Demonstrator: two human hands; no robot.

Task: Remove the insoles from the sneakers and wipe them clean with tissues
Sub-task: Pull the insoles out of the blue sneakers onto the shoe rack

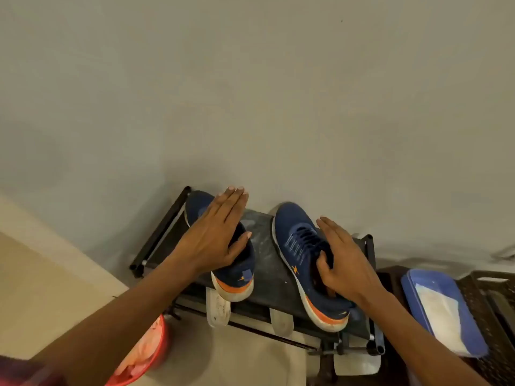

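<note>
Two blue sneakers with orange-and-white soles stand on top of a black shoe rack (264, 246), toes toward the wall. My left hand (214, 235) lies over the left sneaker (239, 277), with straight fingers reaching past its toe and the thumb clasped over the collar. My right hand (342, 263) grips the right sneaker (295, 240). Its thumb is hooked into the shoe's opening behind the laces and its fingers run along the outer side. No insole can be seen. White tissue (443, 316) lies in a blue tray (418, 282) at the right.
The blue tray rests on a dark latticed stool (490, 302) beside the rack. A red bowl (158, 349) with pale contents sits on the floor at lower left. Pale soles of other footwear (217, 307) stick out from the rack's lower shelf. A grey wall stands directly behind.
</note>
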